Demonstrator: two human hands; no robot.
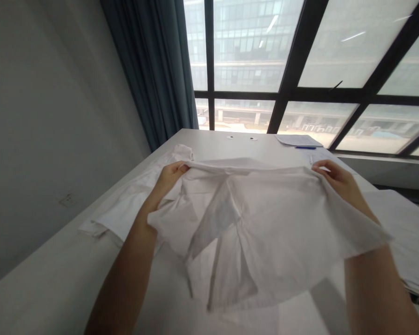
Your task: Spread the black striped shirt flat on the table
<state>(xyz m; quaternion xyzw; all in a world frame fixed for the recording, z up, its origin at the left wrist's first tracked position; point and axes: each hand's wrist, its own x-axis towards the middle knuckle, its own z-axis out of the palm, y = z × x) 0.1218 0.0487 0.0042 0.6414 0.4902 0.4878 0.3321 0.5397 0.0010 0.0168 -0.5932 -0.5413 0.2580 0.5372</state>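
Note:
A white cloth garment (279,218), perhaps a shirt, hangs stretched between my hands above the table. My left hand (171,177) pinches its upper edge at the left, and my right hand (337,179) pinches the same edge at the right. From that edge the fabric drops in loose folds, with an opening near the middle and a flap draping over my right forearm. Which part of the garment faces me I cannot tell. Behind my left forearm, another crumpled white garment (125,209) lies on the table.
The white table (209,142) reaches toward the window. On its far end lie papers (296,139), a blue pen (305,148) and two small white discs with dark centres (253,139). White folded cloth (405,232) is stacked at the right. A wall and blue curtain (153,60) border the left.

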